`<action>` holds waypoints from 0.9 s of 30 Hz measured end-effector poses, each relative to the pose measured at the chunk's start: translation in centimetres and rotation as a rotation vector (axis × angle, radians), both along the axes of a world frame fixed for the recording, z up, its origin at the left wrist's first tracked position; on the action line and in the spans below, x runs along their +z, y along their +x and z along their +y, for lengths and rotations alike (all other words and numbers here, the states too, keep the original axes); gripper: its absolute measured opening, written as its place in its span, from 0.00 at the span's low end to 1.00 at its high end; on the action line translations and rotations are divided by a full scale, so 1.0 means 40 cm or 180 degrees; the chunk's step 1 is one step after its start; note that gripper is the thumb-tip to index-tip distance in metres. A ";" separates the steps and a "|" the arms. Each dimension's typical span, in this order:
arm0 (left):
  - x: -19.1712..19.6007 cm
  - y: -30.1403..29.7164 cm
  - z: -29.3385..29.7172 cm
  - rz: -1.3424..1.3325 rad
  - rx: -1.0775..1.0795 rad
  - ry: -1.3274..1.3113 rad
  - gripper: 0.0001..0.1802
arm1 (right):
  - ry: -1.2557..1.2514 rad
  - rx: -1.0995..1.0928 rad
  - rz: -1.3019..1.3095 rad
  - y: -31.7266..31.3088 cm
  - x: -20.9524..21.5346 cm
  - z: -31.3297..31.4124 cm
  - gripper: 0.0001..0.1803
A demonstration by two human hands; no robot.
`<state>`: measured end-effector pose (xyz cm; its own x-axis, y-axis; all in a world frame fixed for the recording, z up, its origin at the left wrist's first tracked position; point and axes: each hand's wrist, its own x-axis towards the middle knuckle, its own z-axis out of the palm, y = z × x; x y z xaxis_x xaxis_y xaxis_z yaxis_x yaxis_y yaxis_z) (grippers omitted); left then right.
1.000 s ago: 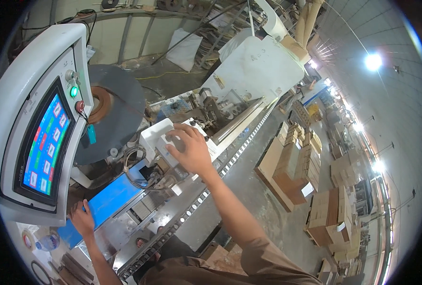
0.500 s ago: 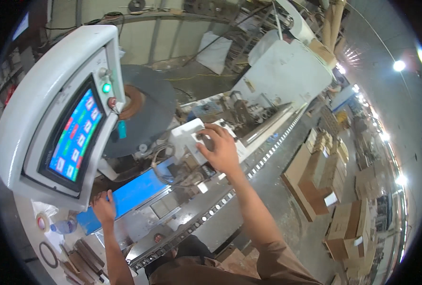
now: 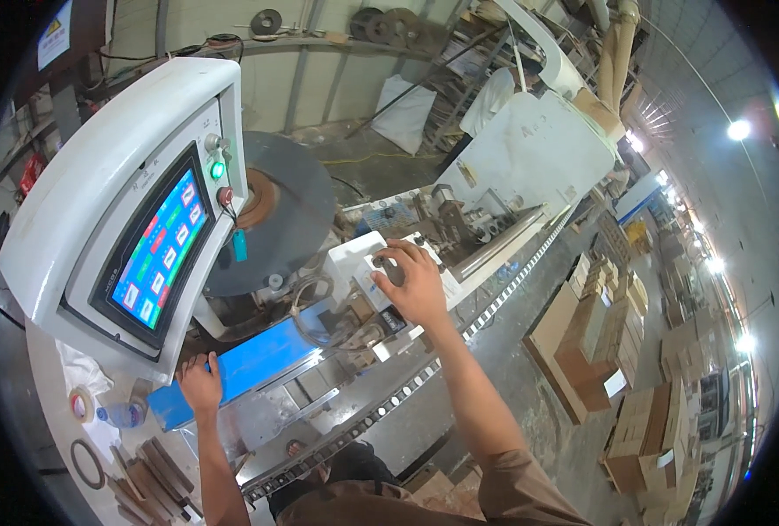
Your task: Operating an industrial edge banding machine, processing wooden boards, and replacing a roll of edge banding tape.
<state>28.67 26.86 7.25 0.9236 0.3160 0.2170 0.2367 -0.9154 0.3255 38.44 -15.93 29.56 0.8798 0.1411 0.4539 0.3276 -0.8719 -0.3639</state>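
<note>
My right hand is curled around a dark knob on a white block of the machine. Its thumb lies on the near side and its fingers arch over the top. My left hand rests on the end of a long blue cover, fingers lying over it, nothing held. Just above that hand stands a white control console with a lit touchscreen, a glowing green button and a red knob. A toothed chain runs along the machine's near side.
A large dark reel sits behind the console. Tape, a plastic bottle and dark strips lie at the lower left. Stacked boards stand on the floor to the right. Another person is behind a white housing.
The whole view has shifted slightly, so the machine sits a little lower and further right. Both hands keep their places on it. The person behind the housing shows more.
</note>
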 end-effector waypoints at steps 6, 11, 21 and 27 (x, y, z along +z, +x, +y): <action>0.000 0.001 -0.003 0.0152 0.0019 0.0043 0.20 | 0.0009 0.0011 -0.0039 -0.004 -0.005 -0.006 0.21; 0.003 -0.003 0.000 0.0040 -0.0010 0.0099 0.20 | 0.0042 -0.0015 0.0023 -0.005 -0.002 -0.001 0.21; -0.010 -0.004 0.000 -0.0021 -0.0039 0.0062 0.20 | 0.0071 -0.0035 0.0028 -0.010 0.005 0.000 0.19; -0.009 -0.003 0.001 0.0038 -0.0047 0.0000 0.21 | 0.0049 -0.0050 0.0136 -0.010 0.004 -0.002 0.21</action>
